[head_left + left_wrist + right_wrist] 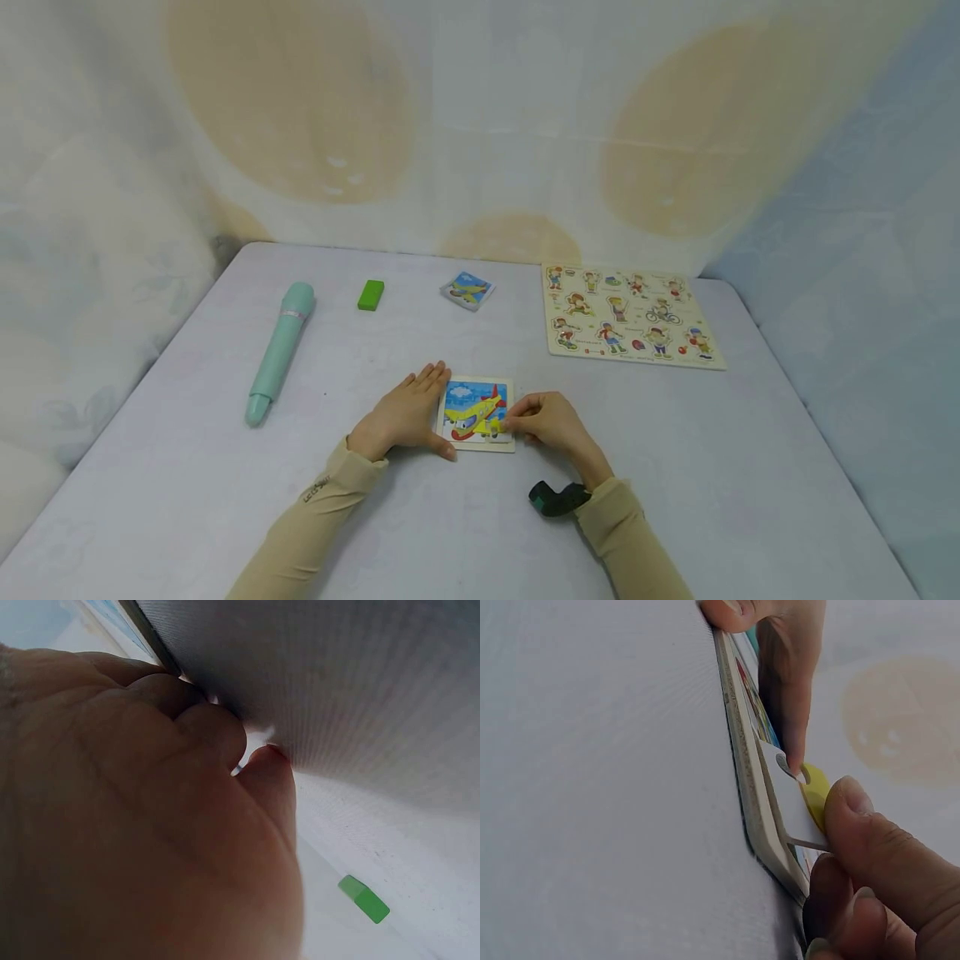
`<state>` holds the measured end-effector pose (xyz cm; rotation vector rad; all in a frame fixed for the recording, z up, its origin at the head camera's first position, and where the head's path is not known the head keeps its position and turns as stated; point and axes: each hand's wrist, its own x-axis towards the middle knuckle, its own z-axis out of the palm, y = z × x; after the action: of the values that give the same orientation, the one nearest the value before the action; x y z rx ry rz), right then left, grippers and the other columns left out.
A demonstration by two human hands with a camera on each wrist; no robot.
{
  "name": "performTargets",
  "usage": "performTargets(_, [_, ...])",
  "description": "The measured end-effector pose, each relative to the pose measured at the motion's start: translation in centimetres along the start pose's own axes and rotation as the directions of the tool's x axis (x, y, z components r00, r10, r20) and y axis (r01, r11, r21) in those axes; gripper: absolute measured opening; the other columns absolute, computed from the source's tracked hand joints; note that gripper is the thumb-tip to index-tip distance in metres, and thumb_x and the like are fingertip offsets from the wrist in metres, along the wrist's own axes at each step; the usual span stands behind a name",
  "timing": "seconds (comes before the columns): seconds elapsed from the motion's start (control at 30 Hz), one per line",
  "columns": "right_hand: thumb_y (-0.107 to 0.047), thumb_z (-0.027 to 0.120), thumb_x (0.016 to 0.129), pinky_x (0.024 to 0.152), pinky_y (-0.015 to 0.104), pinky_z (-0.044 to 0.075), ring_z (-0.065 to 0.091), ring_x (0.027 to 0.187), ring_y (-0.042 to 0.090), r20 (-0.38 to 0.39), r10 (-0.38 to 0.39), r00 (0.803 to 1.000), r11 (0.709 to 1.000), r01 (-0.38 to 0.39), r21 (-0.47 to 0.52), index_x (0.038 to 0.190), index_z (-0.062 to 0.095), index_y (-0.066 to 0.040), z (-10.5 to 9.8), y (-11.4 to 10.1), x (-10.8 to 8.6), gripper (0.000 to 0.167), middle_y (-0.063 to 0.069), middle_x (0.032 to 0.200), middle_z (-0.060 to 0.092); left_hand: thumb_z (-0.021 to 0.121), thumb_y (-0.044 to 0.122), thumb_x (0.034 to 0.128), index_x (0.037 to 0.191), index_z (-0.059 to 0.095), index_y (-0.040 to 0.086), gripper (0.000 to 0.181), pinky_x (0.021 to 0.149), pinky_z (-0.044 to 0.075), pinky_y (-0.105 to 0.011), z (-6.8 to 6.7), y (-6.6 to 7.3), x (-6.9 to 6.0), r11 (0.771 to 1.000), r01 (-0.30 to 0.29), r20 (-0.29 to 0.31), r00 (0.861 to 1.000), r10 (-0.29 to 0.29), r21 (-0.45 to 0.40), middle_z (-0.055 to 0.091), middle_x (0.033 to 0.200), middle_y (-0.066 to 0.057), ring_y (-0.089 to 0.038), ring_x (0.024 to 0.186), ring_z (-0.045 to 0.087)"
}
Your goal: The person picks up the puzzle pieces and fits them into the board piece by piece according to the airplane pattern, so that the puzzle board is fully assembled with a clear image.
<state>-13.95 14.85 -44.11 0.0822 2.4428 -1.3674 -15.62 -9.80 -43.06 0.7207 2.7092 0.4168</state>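
Note:
A small wooden jigsaw puzzle (472,400) with a yellow airplane picture lies on the table, its pale frame around the picture. My left hand (405,417) rests along the frame's left side, fingers extended and the thumb at the lower left corner. At the lower right corner, my right hand (551,425) pinches a white and yellow puzzle piece (816,796) between thumb and fingers. In the right wrist view this piece stands tilted, its edge raised above the frame. In the left wrist view, the left hand (157,795) hides most of the puzzle.
A mint-green microphone-shaped object (279,354) lies at the left. Toward the back are a green block (371,295) and a small wrapped airplane puzzle (468,290). A large wooden board (630,317) with figures lies at the back right.

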Motion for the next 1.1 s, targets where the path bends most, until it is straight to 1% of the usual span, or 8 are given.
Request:
performTargets(0.2, [-0.027, 0.081, 0.077, 0.054, 0.022, 0.039, 0.049, 0.058, 0.012, -0.056, -0.017, 0.998, 0.990, 0.009, -0.142, 0.078, 0.073, -0.013, 0.4, -0.4, -0.2, 0.016, -0.002, 0.066, 0.061, 0.083, 0.059, 0.0631, 0.153, 0.019, -0.002, 0.126, 0.123, 0.017, -0.049, -0.1, 0.0, 0.0, 1.000, 0.002, 0.000, 1.000, -0.002, -0.002, 0.015, 0.162, -0.017, -0.033, 0.151, 0.013])
performTargets(0.33, [-0.031, 0.083, 0.075, 0.057, 0.024, 0.036, 0.050, 0.064, 0.014, -0.083, -0.024, 0.996, 0.978, 0.006, -0.209, 0.077, 0.073, -0.015, 0.6, -0.7, -0.3, 0.019, -0.002, 0.067, 0.061, 0.083, 0.059, 0.0630, 0.153, 0.019, -0.002, 0.126, 0.123, 0.017, -0.049, -0.1, 0.0, 0.0, 1.000, 0.002, -0.001, 1.000, -0.002, -0.003, 0.015, 0.162, -0.017, -0.033, 0.151, 0.013])
performTargets(0.43, [-0.032, 0.083, 0.074, 0.058, 0.025, 0.034, 0.049, 0.066, 0.014, -0.099, -0.017, 0.995, 0.972, -0.007, -0.237, 0.075, 0.073, -0.016, 0.8, -0.8, -0.4, 0.020, -0.002, 0.067, 0.061, 0.083, 0.059, 0.0632, 0.153, 0.019, -0.002, 0.126, 0.123, 0.017, -0.049, 0.0, 0.0, 0.0, 1.000, 0.005, -0.001, 1.000, -0.005, -0.007, 0.015, 0.162, -0.017, -0.033, 0.151, 0.012])
performTargets(0.73, [-0.030, 0.086, 0.071, 0.055, 0.026, 0.032, 0.048, 0.061, 0.014, -0.111, -0.017, 0.994, 0.959, -0.015, -0.283, 0.070, 0.062, -0.015, 0.9, -1.6, -0.7, 0.029, -0.002, 0.062, 0.055, 0.083, 0.059, 0.0631, 0.153, 0.019, -0.002, 0.126, 0.123, 0.017, -0.050, 0.0, -0.1, -0.1, 1.000, 0.005, -0.002, 1.000, -0.005, -0.004, 0.014, 0.162, -0.018, -0.033, 0.151, 0.012])
performTargets(0.87, [-0.031, 0.086, 0.071, 0.054, 0.025, 0.031, 0.047, 0.060, 0.014, -0.097, -0.021, 0.995, 0.955, -0.009, -0.297, 0.070, 0.060, -0.014, 0.9, -1.6, -0.5, 0.031, -0.002, 0.061, 0.053, 0.083, 0.059, 0.0631, 0.153, 0.019, -0.002, 0.126, 0.123, 0.017, -0.049, -0.1, 0.0, -0.2, 1.000, 0.002, -0.002, 1.000, -0.002, -0.005, 0.014, 0.162, -0.018, -0.033, 0.151, 0.012])
performTargets(0.97, [-0.032, 0.085, 0.072, 0.053, 0.025, 0.032, 0.048, 0.058, 0.013, -0.067, -0.027, 0.997, 0.959, 0.007, -0.283, 0.072, 0.060, -0.014, 0.6, -1.3, -0.3, 0.030, -0.002, 0.060, 0.053, 0.083, 0.059, 0.0627, 0.153, 0.019, -0.002, 0.126, 0.123, 0.017, -0.049, 0.0, 0.0, -0.2, 1.000, 0.003, 0.000, 1.000, -0.003, -0.005, 0.014, 0.162, -0.017, -0.032, 0.151, 0.012])
performTargets(1.03, [-0.032, 0.082, 0.076, 0.053, 0.023, 0.036, 0.049, 0.056, 0.013, -0.024, -0.034, 0.999, 0.970, 0.028, -0.241, 0.074, 0.062, -0.013, 0.3, -1.0, -0.2, 0.028, -0.003, 0.061, 0.055, 0.083, 0.059, 0.0624, 0.153, 0.019, -0.002, 0.127, 0.123, 0.017, -0.049, 0.1, 0.0, -0.2, 1.000, 0.005, 0.002, 1.000, -0.005, -0.003, 0.014, 0.162, -0.017, -0.032, 0.151, 0.012])
performTargets(1.1, [-0.033, 0.076, 0.082, 0.052, 0.022, 0.041, 0.051, 0.055, 0.012, 0.043, -0.046, 0.998, 0.984, 0.053, -0.169, 0.080, 0.063, -0.011, -0.3, -0.6, -0.2, 0.026, -0.002, 0.064, 0.058, 0.083, 0.059, 0.0624, 0.153, 0.019, -0.002, 0.127, 0.123, 0.017, -0.049, 0.2, 0.0, -0.2, 1.000, 0.005, 0.003, 1.000, -0.005, -0.001, 0.014, 0.162, -0.017, -0.032, 0.151, 0.012])
